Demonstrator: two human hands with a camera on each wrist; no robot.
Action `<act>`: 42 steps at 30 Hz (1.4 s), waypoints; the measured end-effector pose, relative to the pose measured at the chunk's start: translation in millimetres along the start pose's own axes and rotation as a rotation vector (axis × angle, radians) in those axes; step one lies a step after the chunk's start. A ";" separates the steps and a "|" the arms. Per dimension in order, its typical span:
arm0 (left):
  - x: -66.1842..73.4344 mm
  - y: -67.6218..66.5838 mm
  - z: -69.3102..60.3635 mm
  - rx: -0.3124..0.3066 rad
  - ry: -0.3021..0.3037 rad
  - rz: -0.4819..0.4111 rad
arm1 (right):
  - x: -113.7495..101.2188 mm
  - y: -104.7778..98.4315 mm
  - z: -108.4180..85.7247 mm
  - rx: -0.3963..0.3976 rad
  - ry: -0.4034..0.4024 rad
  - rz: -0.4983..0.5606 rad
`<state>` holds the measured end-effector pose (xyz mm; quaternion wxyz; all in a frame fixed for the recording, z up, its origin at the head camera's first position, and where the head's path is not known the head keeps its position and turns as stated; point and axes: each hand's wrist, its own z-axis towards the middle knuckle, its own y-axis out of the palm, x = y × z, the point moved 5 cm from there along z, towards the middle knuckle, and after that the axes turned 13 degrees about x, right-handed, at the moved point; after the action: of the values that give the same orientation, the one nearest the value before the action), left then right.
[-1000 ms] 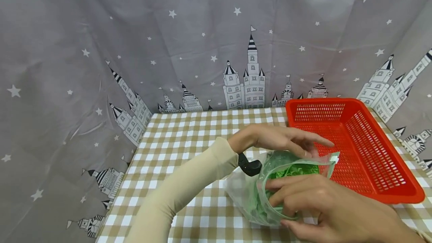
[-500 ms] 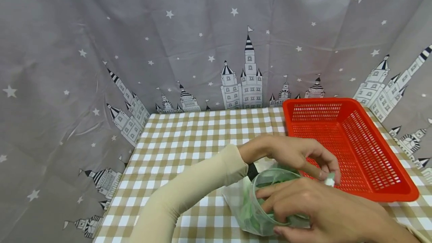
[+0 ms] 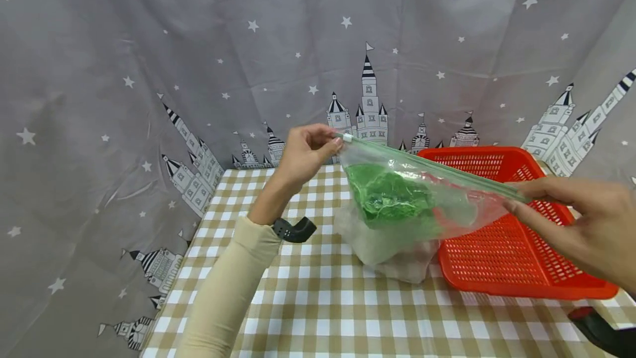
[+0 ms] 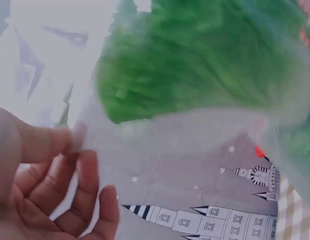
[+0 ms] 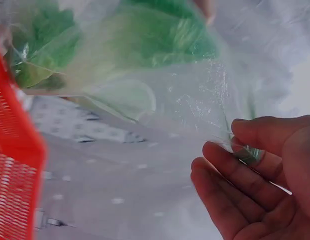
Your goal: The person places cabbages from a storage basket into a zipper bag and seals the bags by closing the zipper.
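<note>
A clear zip bag with a pale green seal strip hangs stretched between both hands above the table. Leafy greens show through its plastic, bunched toward the left side. My left hand pinches the upper left corner beside the white slider. At the other end of the strip, my right hand pinches the corner between thumb and forefinger; the right wrist view has its remaining fingers extended below. The strip slopes down to the right and its edges lie together. The bag's lower part looks cloudy and blurred.
A red perforated plastic basket stands at the table's right, partly behind the bag. Brown-and-white checked cloth covers the table. A grey curtain printed with castles and stars hangs behind and to the left.
Both hands were at the bag's round open mouth, low over the table. Now the bag is lifted and pulled taut; the left hand has moved up and left, the right hand to the right.
</note>
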<state>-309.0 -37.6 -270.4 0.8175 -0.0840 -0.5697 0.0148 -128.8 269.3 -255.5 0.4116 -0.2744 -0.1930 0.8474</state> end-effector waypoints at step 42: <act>-0.5 -1.2 -50.0 0.199 0.351 -0.131 | -75.8 147.6 89.4 0.066 -0.017 0.303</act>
<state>-262.6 -44.8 -287.5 0.9075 0.0331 -0.4187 0.0029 -233.3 112.7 -244.6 0.2861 -0.2796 -0.1250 0.9079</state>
